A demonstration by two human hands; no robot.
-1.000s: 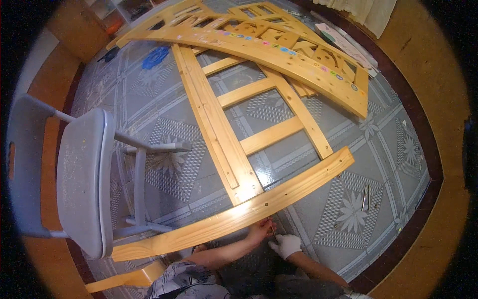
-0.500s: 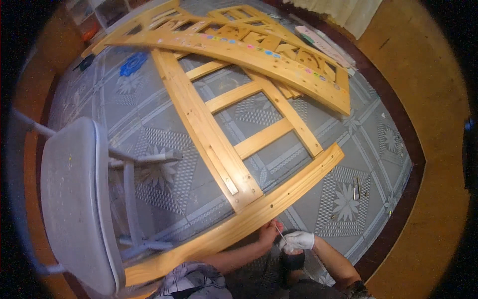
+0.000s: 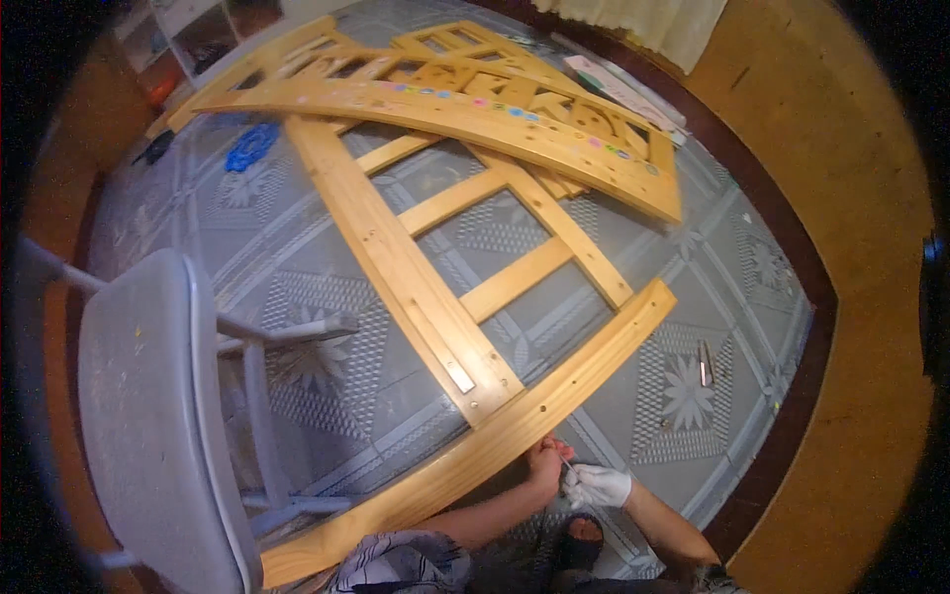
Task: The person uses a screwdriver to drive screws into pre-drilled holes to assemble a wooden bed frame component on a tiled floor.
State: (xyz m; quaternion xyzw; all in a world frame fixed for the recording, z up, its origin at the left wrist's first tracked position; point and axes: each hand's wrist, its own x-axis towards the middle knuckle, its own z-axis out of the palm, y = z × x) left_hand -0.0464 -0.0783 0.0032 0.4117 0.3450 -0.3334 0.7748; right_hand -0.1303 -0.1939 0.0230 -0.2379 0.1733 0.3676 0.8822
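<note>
My bare left hand (image 3: 545,463) is closed at the near side of a long wooden board (image 3: 475,441), its fingers partly hidden. My right hand (image 3: 600,487), in a white glove, grips a thin metal rod (image 3: 568,464) whose far end reaches the left hand's fingertips. Whether the left fingers hold the rod's tip or something small, I cannot make out. The board lies across the end of a ladder-like wooden frame (image 3: 404,265) with several crosspieces. Holes show along the board's upper face.
A grey folding chair (image 3: 148,406) stands at the left. Beyond the frame lie a curved wooden rail with coloured stickers (image 3: 465,111) and more panels. A slim metal tool (image 3: 705,364) lies on the patterned floor at the right. A blue item (image 3: 251,147) sits far left.
The view has shifted slightly. My hands stay together beside the board, and the right hand with the rod has tilted a little.
</note>
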